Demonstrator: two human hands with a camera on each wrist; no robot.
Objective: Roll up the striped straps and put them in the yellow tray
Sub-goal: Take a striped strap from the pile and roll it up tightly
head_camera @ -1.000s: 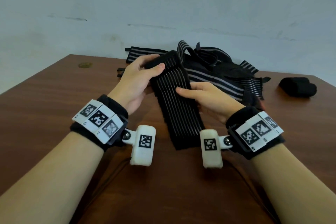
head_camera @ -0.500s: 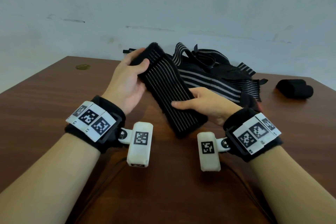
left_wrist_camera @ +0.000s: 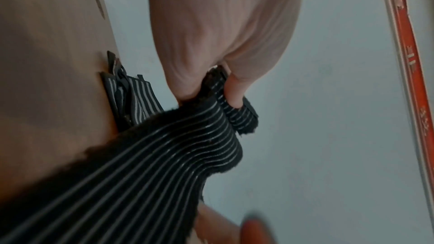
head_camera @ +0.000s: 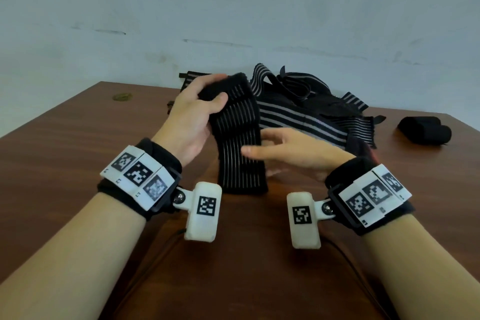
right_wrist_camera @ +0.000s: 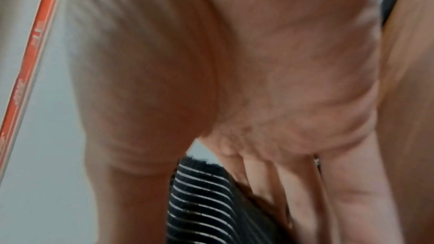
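A black strap with thin grey stripes (head_camera: 240, 161) hangs upright over the table. My left hand (head_camera: 218, 89) grips its top end, which is folded over; the left wrist view shows the thumb and a finger pinching that fold (left_wrist_camera: 212, 88). My right hand (head_camera: 257, 143) is at the strap's middle, thumb across the front and fingers behind, blurred. In the right wrist view the strap (right_wrist_camera: 199, 201) lies between thumb and fingers. A loose pile of striped straps (head_camera: 311, 117) lies behind. The yellow tray is not in view.
A rolled black bundle (head_camera: 423, 132) lies on the brown wooden table (head_camera: 78, 143) at the right, near the far edge. A small round mark (head_camera: 122, 97) sits at the far left. A grey wall stands right behind the table.
The strap has swung from a slant to hanging straight, with its top now folded over in my left hand. My right hand has shifted a little up the strap.
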